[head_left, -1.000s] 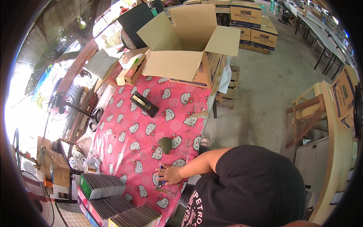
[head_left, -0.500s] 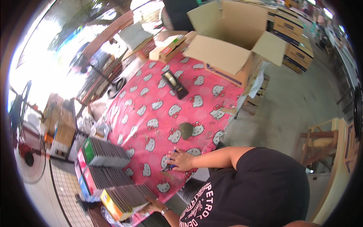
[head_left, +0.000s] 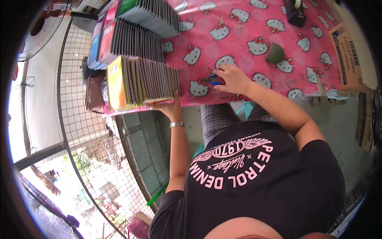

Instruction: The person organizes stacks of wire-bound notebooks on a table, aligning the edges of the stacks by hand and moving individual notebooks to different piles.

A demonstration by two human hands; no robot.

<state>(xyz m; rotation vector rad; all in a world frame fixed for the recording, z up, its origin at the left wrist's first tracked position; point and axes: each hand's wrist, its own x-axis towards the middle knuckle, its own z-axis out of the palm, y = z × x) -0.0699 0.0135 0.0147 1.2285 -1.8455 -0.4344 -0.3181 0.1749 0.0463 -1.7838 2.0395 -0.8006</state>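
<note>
Head view showed your left hand (head_left: 169, 108) cupping the near stack (head_left: 141, 81), right hand (head_left: 232, 79) fingers pinching blue scissors (head_left: 212, 80) on the table (head_left: 246, 47), stacks unopened.

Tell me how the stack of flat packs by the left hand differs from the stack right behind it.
The near stack has a yellow-orange front face; the stack behind shows a red-pink one. The left hand touches the near stack's lower corner at the table edge, while nothing touches the stack behind. The near one sits at the edge of the pink tablecloth; the other lies farther in. Both are rows of thin dark packs standing on edge, side by side.
</note>
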